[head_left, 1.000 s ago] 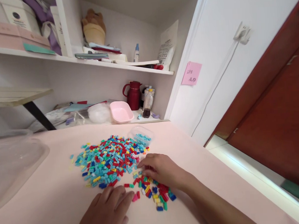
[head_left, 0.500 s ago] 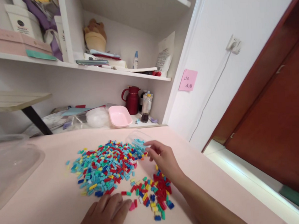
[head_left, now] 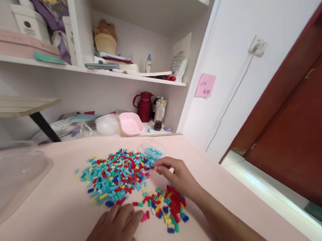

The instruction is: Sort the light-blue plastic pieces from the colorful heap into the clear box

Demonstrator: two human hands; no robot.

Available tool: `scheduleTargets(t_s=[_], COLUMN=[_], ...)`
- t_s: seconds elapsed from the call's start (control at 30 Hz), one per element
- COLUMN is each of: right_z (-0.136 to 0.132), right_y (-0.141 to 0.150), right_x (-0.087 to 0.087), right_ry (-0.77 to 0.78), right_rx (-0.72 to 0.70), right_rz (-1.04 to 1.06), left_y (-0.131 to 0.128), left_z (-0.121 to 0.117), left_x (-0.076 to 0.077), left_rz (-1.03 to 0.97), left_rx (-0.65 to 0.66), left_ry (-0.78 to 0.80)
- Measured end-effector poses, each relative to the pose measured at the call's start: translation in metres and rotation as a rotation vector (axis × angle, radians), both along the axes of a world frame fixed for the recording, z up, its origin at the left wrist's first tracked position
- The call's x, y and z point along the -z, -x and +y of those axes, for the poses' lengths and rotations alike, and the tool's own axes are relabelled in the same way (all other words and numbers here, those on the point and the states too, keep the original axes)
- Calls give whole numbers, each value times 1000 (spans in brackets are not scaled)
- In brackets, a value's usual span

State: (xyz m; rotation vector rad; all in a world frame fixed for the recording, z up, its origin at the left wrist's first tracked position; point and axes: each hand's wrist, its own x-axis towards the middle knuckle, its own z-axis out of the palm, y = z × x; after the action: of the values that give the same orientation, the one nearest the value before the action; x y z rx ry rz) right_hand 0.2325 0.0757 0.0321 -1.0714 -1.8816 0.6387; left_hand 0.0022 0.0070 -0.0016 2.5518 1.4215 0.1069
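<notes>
Grip of the right hand (head_left: pixel 179 174): thumb and forefinger narrowed; whether they hold anything, cannot tell.
Orange brick (head_left: pixel 155 168): right at those fingertips, toward the big pile; right hand nearer; long axis too small to read.
Big pile (head_left: pixel 112 178): left of the right hand, stretching away rightward, bricks pointing every way.
Left hand (head_left: pixel 112 225): palm down near the pile's lower edge, fingers loosely bent, underside hidden.

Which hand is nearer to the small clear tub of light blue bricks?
Right. The right hand is just on the near side of the clear tub; the left hand is farther back, by the near edge of the big brick pile.
</notes>
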Motion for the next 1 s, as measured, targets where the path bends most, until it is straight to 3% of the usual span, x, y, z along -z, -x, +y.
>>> scheduleTargets(t_s=[0.1, 0.2, 0.43, 1.0], right_z=[-11, -14, -6, -9], right_y=[12, 17, 15, 19], right_x=[3, 10, 20, 16], right_ry=[-109, -128, -71, -70], right_rx=[-210, -315, -267, -287], right_rz=[-306, -446, -497, -506], left_y=[-3, -4, -5, -6], left_z=[-4, -6, -5, -8], left_x=[-7, -8, -8, -9], left_rz=[1, -21, -3, -5], left_rx=[-23, -14, -22, -22], left_ry=[20, 2, 18, 1])
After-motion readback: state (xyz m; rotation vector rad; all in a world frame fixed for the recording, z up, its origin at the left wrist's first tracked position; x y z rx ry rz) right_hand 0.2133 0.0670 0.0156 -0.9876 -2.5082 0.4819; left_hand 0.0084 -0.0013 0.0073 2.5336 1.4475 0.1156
